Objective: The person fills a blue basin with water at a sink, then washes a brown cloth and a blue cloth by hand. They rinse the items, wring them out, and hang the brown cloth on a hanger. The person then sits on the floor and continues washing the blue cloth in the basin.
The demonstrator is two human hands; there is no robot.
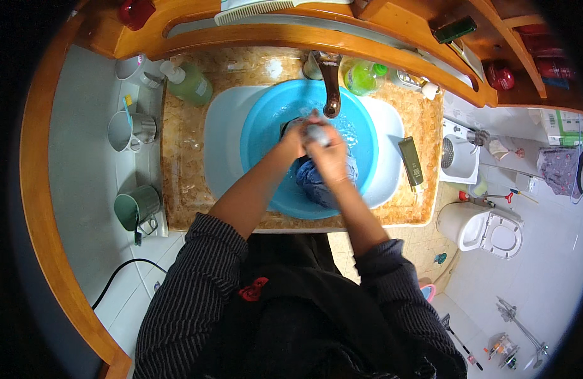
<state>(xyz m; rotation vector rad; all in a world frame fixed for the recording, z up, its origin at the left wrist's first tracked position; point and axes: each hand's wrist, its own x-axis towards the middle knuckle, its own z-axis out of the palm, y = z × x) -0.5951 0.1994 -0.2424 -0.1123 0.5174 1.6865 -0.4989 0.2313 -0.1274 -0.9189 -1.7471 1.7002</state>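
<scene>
Both my hands are together over a blue plastic basin that holds water and sits in a white sink. My right hand grips a small pale grey thing, too blurred to name. My left hand presses against it from the other side, and its fingers are partly hidden. Wet blue cloth lies bunched in the basin below my hands. Something dark shows beside my left hand, mostly covered. A bronze-coloured faucet reaches over the basin just beyond my fingers.
Left of the sink stands a green pump bottle; a clear bottle of green liquid is behind it. A dark green tube lies on the countertop. Mugs line the left ledge. A wooden shelf frame overhangs the back.
</scene>
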